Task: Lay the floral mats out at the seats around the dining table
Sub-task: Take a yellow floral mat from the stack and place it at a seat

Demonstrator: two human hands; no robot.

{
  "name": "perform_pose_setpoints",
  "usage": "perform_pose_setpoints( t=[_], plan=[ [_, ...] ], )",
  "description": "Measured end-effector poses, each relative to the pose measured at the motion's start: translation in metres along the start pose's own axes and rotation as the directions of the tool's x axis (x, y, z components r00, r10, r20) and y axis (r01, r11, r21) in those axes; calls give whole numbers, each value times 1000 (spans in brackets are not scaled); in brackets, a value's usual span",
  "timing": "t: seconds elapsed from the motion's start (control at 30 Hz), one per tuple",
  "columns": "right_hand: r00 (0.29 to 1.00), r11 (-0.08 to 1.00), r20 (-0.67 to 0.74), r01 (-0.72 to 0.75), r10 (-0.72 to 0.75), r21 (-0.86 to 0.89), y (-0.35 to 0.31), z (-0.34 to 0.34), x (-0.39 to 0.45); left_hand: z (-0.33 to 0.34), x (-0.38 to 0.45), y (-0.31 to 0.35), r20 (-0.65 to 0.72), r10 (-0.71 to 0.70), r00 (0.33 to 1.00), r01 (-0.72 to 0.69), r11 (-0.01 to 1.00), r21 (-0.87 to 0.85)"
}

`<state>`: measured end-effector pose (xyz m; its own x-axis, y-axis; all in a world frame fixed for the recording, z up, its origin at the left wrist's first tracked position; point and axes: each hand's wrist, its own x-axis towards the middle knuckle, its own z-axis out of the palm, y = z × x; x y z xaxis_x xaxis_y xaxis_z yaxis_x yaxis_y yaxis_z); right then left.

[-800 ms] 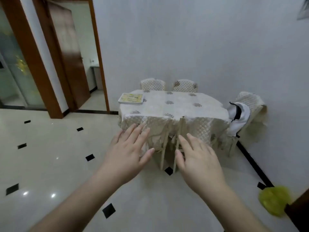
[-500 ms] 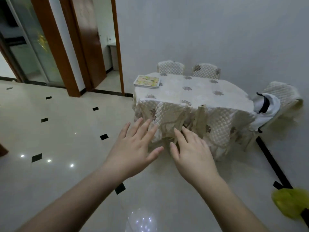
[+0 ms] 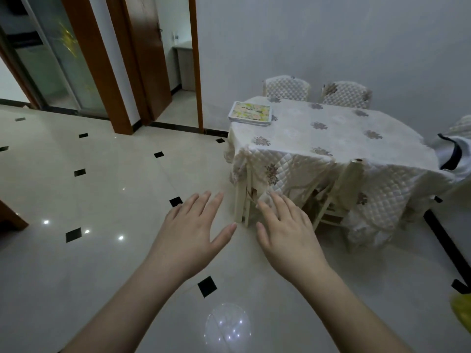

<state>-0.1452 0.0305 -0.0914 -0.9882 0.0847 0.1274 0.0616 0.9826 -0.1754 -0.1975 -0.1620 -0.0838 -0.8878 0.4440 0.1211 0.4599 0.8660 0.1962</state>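
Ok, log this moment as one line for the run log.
phase: approach | left hand: open, empty | right hand: open, empty | mats: stacked on table corner, none laid

Looks like a home dining room: a dining table (image 3: 331, 138) under a quilted floral tablecloth, matching covered chairs (image 3: 286, 89) pushed up to it, shiny pale floor tiles (image 3: 102, 187) with little black diamonds, wooden door frames (image 3: 99, 64) and a plain white wall (image 3: 331, 39).
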Motion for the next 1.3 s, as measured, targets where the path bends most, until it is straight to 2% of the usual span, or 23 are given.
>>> perform_pose_setpoints(
  t=[0.23,0.37,0.47,0.63,0.9,1.07,1.2,1.3],
  plan=[
    [1000,1000,18,-3,3,-19,-29,17,58,3,52,-54,-20,-1,1000,1,999,33],
    [998,1000,56,-24,24,-7,-27,27,98,14,87,-69,-22,-77,997,78,994,82],
    [998,999,60,-34,34,4,-19,38,130,26,122,-79,-9,-56,998,57,993,105],
    [997,999,73,-43,40,33,0,57,205,42,195,-88,28,-22,999,19,991,131],
    [998,999,64,4,-7,49,22,59,335,38,307,-103,46,-51,998,44,987,153],
    [997,998,70,16,-21,68,19,59,393,34,356,-126,38,-70,997,63,984,169],
    [1000,998,-17,4,-3,55,7,72,436,35,400,-152,47,-76,996,66,981,180],
    [999,999,41,1,-2,33,-7,87,471,36,433,-182,50,-62,997,52,984,171]
  ],
)
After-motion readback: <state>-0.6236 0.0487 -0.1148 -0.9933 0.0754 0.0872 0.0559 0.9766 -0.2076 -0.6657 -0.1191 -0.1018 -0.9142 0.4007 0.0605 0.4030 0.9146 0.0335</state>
